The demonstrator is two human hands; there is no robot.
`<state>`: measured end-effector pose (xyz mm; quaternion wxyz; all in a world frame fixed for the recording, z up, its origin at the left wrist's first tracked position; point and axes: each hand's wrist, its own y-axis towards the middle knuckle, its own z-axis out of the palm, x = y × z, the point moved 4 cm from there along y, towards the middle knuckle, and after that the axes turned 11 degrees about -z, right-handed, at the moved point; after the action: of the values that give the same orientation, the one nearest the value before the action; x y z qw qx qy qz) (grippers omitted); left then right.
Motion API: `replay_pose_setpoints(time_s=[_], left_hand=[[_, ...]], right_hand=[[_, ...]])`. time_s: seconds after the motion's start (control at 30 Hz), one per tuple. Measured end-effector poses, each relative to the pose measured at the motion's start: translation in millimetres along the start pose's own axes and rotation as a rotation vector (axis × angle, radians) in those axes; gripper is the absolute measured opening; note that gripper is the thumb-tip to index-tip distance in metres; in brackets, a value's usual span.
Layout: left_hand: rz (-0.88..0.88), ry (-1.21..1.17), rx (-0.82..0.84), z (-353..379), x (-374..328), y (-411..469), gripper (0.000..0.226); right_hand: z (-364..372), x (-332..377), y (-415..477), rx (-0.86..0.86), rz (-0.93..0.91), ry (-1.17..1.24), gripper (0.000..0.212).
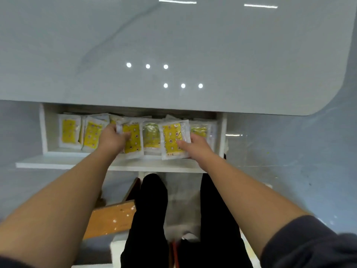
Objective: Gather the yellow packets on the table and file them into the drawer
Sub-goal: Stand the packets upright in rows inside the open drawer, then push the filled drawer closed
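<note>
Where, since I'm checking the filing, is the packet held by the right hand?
In the head view, the packet is right of centre in the open drawer, over the filed packets, gripped by the right hand.

This is looking like a plain indoor workroom or office; which of the two is hard to tell. A glossy pale tabletop (231, 55) is mirroring ceiling strip lights (177, 1) and round spotlights (147, 66). A white drawer (58, 163) beneath it is holding rows of sealed yellow packets (68, 132). A paint-flecked wooden board (110, 219) is lying on the grey floor (289, 151).
</note>
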<state>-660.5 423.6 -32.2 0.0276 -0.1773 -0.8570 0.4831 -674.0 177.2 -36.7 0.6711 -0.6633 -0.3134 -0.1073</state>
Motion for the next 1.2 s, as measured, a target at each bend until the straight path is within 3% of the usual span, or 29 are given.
replay_pose_setpoints(time_s=[0.07,0.2,0.27,0.3,0.37,0.47,0.7,0.87,1.0,1.2], left_hand=[[-0.002,-0.067,-0.013,-16,16,24,0.02],[0.051,-0.012,-0.008,-25,33,61,0.045],[0.089,0.047,-0.024,-25,38,79,0.042],[0.101,0.1,-0.045,-25,41,88,0.039],[0.131,0.255,-0.111,-25,48,101,0.034],[0.174,0.475,-0.216,-26,56,107,0.032],[0.245,0.682,-0.299,-30,65,95,0.035],[0.368,0.674,-0.233,-28,83,56,0.028],[0.414,0.68,-0.264,-30,87,32,0.03],[0.119,0.431,-0.148,-34,93,33,0.045]], right_hand=[[33,-2,15,-0.065,0.009,0.024,0.024],[79,-8,44,-0.115,0.032,-0.001,0.033],[94,-15,59,-0.137,0.068,-0.046,0.043],[98,-20,65,-0.153,0.085,-0.063,0.038],[102,-29,73,-0.177,0.118,-0.189,0.01],[104,-34,78,-0.194,0.098,-0.498,0.035],[105,-28,59,-0.206,0.0,-0.789,0.021],[118,-24,19,-0.172,-0.092,-0.862,0.031],[117,-19,-1,-0.192,0.002,-0.67,0.042],[133,-21,-33,-0.136,0.522,-0.024,0.047]])
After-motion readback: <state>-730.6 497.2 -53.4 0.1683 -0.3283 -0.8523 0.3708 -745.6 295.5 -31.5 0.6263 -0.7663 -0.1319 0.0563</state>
